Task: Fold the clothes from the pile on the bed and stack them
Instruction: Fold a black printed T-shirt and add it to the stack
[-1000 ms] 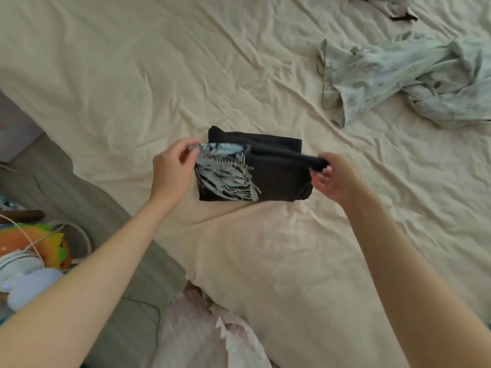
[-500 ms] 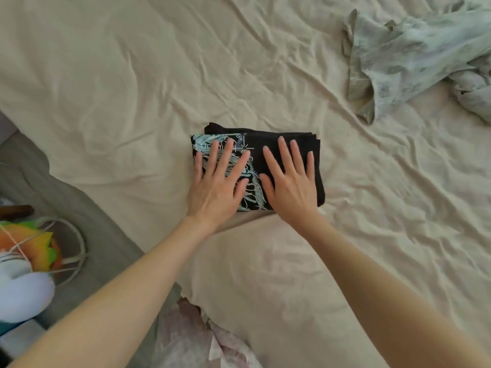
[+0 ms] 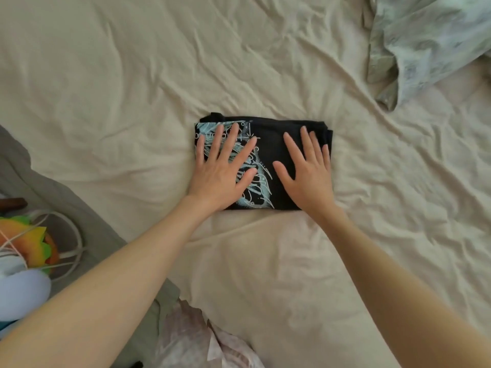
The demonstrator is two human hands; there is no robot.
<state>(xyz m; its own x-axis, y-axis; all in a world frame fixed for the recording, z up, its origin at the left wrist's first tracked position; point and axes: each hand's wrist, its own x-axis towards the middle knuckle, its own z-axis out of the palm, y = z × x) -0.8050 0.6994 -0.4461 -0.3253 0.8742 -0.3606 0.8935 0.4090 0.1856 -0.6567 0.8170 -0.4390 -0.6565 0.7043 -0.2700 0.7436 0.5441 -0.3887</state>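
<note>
Soft, even daylight is filling the scene, warm and fairly bright, with no glare. The creases of the beige bed sheet (image 3: 132, 88) are casting only gentle shadows, and faint shade is gathering under the left hand (image 3: 221, 172) and right hand (image 3: 308, 176). The wide lens is bending the edges, stretching both forearms toward the bottom corners. The pale green garment (image 3: 425, 41) at the top right is looking smeared and soft, and the whole picture is showing slight compression haze.
</note>
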